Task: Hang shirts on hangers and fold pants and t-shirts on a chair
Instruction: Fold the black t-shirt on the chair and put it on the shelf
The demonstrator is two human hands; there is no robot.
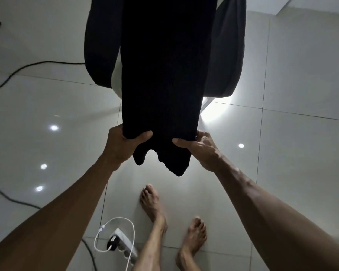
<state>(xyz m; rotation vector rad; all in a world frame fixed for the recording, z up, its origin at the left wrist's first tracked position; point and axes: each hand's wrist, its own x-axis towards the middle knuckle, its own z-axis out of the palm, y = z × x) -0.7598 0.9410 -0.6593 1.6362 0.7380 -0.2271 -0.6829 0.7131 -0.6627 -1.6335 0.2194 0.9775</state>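
Note:
A long black garment (162, 75), probably pants, stretches from the top of the view down to my hands. My left hand (123, 143) grips its near left corner, thumb on top of the cloth. My right hand (200, 147) grips the near right corner the same way. The near edge of the cloth hangs in loose points below my hands. A white chair (117, 83) shows only in slivers beneath it. Other dark clothes (100, 47) hang over the chair on the left, and a dark grey piece (227, 55) hangs on the right.
Glossy pale floor tiles (47, 114) lie all around. A black cable (18, 71) curves across the floor at left. A white power strip (123, 245) with a plugged charger and a looped white cable (133, 231) lies by my bare feet (155, 208).

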